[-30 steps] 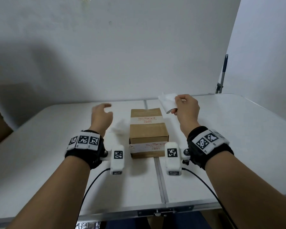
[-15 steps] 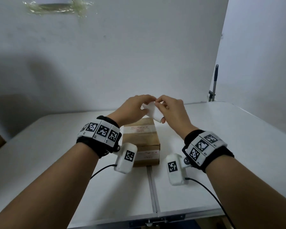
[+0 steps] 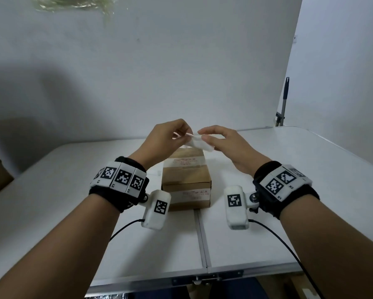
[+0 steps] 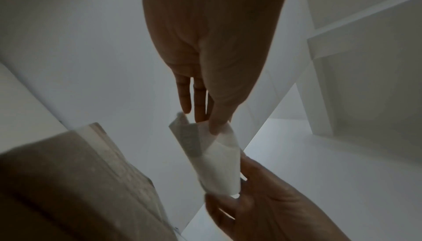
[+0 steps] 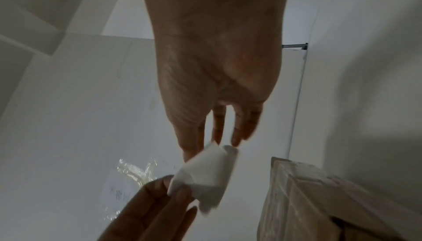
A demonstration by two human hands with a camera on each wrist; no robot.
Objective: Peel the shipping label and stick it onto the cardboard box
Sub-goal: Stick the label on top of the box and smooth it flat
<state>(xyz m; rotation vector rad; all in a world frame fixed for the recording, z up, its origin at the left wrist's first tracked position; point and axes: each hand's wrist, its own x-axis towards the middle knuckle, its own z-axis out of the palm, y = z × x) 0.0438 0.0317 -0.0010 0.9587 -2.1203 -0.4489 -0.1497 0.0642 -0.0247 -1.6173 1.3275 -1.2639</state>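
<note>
A brown cardboard box (image 3: 186,180) with strips of printed tape stands on the white table (image 3: 310,190), near the middle seam. Above its far end I hold the curled white shipping label (image 3: 199,144) in the air with both hands. My left hand (image 3: 170,134) pinches the label's left end between thumb and fingers. My right hand (image 3: 215,137) pinches its right end. In the left wrist view the label (image 4: 217,158) shows a corner lifted off its backing. The right wrist view shows the label (image 5: 205,174) bent between both hands, with the box (image 5: 319,199) at lower right.
A white wall stands close behind the table, with a patch of clear tape (image 3: 73,3) high up. A thin metal pole (image 3: 284,100) rises at the table's far right corner. Cables run from the wrist cameras toward me.
One second ago only my right hand held the label, out to the right of the box. My left hand has come up and taken its other end; both hands now work it over the box.
</note>
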